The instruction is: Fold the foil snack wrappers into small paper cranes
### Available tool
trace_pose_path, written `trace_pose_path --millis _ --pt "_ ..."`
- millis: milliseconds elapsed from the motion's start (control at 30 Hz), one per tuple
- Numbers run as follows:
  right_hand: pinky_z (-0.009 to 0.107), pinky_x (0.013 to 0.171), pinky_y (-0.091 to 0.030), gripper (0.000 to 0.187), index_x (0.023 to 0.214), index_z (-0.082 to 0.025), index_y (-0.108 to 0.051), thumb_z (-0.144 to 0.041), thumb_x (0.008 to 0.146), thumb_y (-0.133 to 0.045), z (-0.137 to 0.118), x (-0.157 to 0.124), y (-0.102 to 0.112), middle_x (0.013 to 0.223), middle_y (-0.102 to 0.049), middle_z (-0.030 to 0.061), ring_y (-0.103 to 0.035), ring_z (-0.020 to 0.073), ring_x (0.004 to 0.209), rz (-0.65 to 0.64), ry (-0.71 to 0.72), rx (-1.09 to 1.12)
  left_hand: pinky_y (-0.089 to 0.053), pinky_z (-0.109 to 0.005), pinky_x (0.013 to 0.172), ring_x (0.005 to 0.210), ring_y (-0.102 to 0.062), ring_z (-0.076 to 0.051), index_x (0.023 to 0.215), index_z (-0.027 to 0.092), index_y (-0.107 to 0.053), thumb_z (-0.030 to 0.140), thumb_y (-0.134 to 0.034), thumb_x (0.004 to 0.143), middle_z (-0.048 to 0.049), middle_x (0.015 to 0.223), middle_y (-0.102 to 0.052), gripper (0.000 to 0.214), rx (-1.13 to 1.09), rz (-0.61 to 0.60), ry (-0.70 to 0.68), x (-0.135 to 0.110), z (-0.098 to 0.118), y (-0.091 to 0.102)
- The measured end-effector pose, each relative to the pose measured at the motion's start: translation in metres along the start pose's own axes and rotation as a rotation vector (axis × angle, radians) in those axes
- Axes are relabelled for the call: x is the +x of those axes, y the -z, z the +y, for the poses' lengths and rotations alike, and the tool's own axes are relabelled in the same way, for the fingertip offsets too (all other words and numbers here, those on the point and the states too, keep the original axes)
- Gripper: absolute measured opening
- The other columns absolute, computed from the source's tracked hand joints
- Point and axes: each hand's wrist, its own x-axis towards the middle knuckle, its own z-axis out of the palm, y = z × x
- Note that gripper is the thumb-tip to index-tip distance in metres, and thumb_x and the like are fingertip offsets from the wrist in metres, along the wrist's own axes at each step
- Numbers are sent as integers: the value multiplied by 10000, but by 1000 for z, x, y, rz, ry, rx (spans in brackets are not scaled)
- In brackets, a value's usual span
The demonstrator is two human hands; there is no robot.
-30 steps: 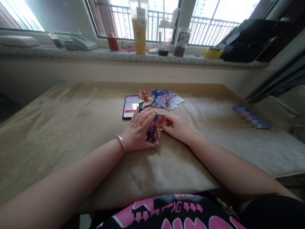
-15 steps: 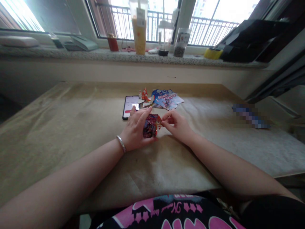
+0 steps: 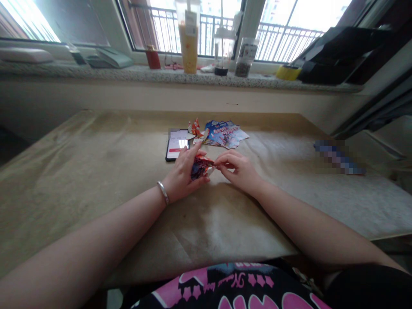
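Note:
Both hands meet at the middle of the table over a small folded piece of printed paper [image 3: 198, 166], blue and red. My left hand [image 3: 184, 174], with a silver bracelet at the wrist, curls its fingers round the paper's left side. My right hand [image 3: 237, 169] pinches the paper's right end between thumb and fingertips. The paper is lifted slightly off the table and partly hidden by my left fingers.
A phone [image 3: 177, 143] with a lit screen lies just beyond my hands. Beside it are several printed paper sheets [image 3: 225, 134] and a small folded red paper figure [image 3: 195, 127]. Brown paper covers the table [image 3: 96, 171]. Cups and bottles [image 3: 188, 36] stand on the windowsill.
The paper lay flat under my left palm a second ago. Both hands have since raised it and folded it smaller, my left fingers curling round it.

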Motion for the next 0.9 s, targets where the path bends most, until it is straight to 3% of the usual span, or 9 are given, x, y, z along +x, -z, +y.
trace_pose_path --millis 167,400,600,900 --pt "254 697 -586 87 856 -210 -658 -219 838 -573 3 -1 -2 910 -605 46 -604 131 849 -9 -14 6 -363 -518 1013 1133 -469 -280 1485 214 -28 400 -564 842 -146 1262 -479 857 -67 -56 21 0 1 -1" --pt "266 688 -589 107 811 -212 -659 -250 852 -568 1 -1 -2 894 -607 49 -607 133 828 -20 -24 -30 -334 -506 1036 1206 -404 -289 1485 216 3 433 -501 878 -146 1328 -424 818 -110 -123 6 -1 2 -3" --pt "239 641 -574 96 817 -213 -647 -230 852 -559 -6 -1 -3 970 -666 41 -631 131 846 -3 -45 -63 -325 -478 1034 1183 -428 -267 1486 213 -30 359 -483 890 -127 1290 -474 763 -77 -107 17 1 5 -2" --pt "272 718 -535 113 842 -236 -641 -252 881 -536 -19 -1 -4 960 -693 25 -642 144 866 27 -7 -255 -271 -479 1071 1127 -474 -214 1467 220 -142 209 -415 917 -94 1199 -546 614 14 -18 -29 4 17 -3"
